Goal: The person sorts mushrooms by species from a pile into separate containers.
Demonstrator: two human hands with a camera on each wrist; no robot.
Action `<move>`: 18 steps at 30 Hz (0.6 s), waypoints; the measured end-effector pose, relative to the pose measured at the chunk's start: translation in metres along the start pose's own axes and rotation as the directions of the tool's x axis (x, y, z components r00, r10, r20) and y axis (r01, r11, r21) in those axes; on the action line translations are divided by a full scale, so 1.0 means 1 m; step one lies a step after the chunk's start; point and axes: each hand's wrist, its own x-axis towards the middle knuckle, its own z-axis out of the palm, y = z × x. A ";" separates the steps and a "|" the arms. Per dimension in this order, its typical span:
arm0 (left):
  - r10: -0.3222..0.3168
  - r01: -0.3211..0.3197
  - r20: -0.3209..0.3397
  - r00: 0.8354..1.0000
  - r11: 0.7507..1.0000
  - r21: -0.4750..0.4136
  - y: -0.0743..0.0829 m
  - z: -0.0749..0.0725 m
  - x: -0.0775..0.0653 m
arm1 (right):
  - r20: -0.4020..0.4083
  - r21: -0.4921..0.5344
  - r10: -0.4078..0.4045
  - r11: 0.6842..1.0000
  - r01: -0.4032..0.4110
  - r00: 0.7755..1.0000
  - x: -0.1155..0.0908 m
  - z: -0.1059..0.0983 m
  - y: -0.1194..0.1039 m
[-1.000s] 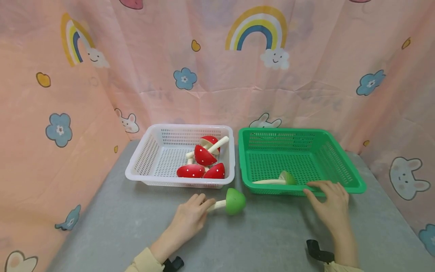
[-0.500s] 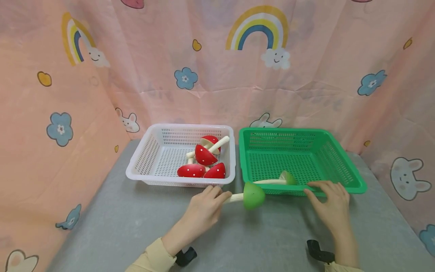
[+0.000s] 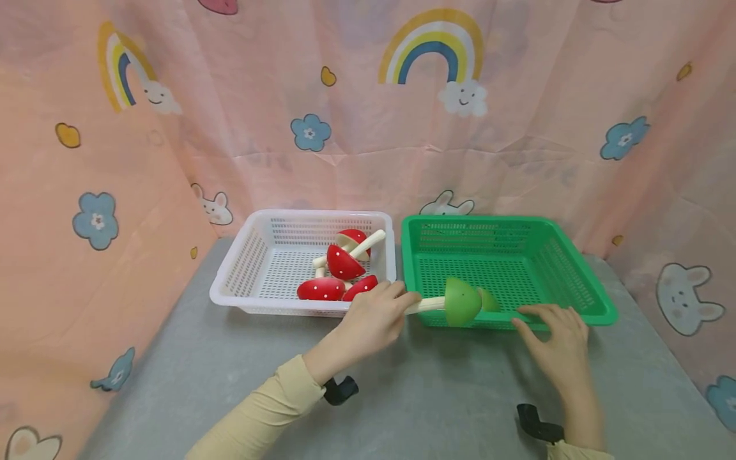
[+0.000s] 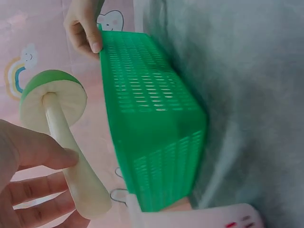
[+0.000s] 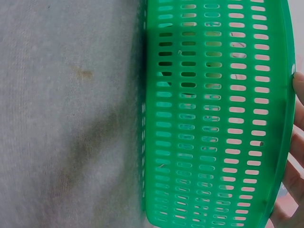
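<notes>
My left hand (image 3: pixel 376 319) pinches the pale stem of a green-capped toy mushroom (image 3: pixel 462 302), thumb on one side and fingers on the other. The mushroom is held over the front left rim of the green basket (image 3: pixel 586 268), its cap pointing right. Behind it, another green-capped mushroom (image 3: pixel 490 300) lies in that basket, mostly hidden. My right hand (image 3: pixel 556 345) holds the basket's front rim near the right corner, with the thumb outside and fingers over the edge. In the left wrist view the held mushroom (image 4: pixel 71 142) shows its whole stem and the cap's pale underside.
A white basket (image 3: pixel 241 300) stands left of the green one, holding several red-capped, white-dotted mushrooms (image 3: pixel 345 260). Both baskets sit on a grey table (image 3: pixel 437 402). A pink patterned curtain (image 3: pixel 368 160) rises behind and along both sides.
My left hand has carried the green-capped mushroom right and away from me, from in front of the white basket to above the green basket's rim. My right hand has stayed at the rim.
</notes>
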 end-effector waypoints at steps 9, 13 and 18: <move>0.015 -0.007 0.108 0.994 0.997 -0.078 -0.002 -0.004 0.041 | 0.011 0.006 0.005 1.000 -0.005 1.000 0.000 0.001 0.000; 0.018 0.007 0.192 0.981 0.992 -0.129 -0.003 0.003 0.060 | 0.011 0.007 0.010 1.000 -0.010 1.000 0.000 0.001 0.001; 0.015 0.025 0.268 0.963 0.989 -0.145 -0.003 0.014 0.085 | 0.006 0.001 0.009 1.000 -0.009 1.000 0.000 0.001 0.001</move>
